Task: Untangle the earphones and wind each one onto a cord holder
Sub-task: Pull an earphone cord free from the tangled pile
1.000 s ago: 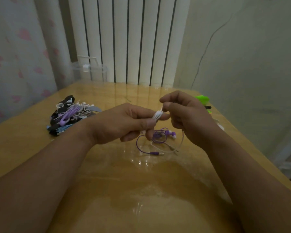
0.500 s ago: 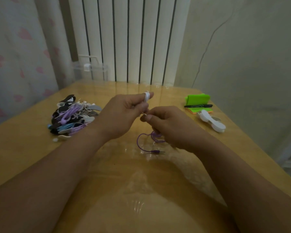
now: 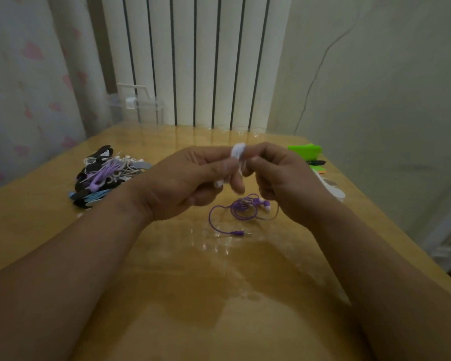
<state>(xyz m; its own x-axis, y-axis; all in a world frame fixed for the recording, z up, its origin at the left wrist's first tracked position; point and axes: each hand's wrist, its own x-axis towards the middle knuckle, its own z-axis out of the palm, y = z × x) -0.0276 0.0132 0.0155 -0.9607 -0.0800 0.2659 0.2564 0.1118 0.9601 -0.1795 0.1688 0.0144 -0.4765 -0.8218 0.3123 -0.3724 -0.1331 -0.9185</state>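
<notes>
My left hand (image 3: 190, 183) grips a white cord holder (image 3: 238, 151) wound with white earphone cord, held above the table's middle. My right hand (image 3: 284, 178) is curled right beside it and pinches the white cord at the holder. Below both hands a purple earphone (image 3: 241, 208) lies loosely coiled on the table, its plug (image 3: 238, 233) pointing right. At the left lies a pile of earphones and holders (image 3: 107, 174) in purple, black, white and blue.
The wooden table (image 3: 193, 282) has a glossy cover. A green holder (image 3: 306, 149), a black pen (image 3: 315, 162) and a white cord holder (image 3: 332, 190) lie behind my right hand near the right edge. A clear plastic box (image 3: 136, 108) stands at the back by the radiator.
My right hand has risen from below the holder to its right side, carrying the white cord round it. My left hand shifted slightly right with the holder.
</notes>
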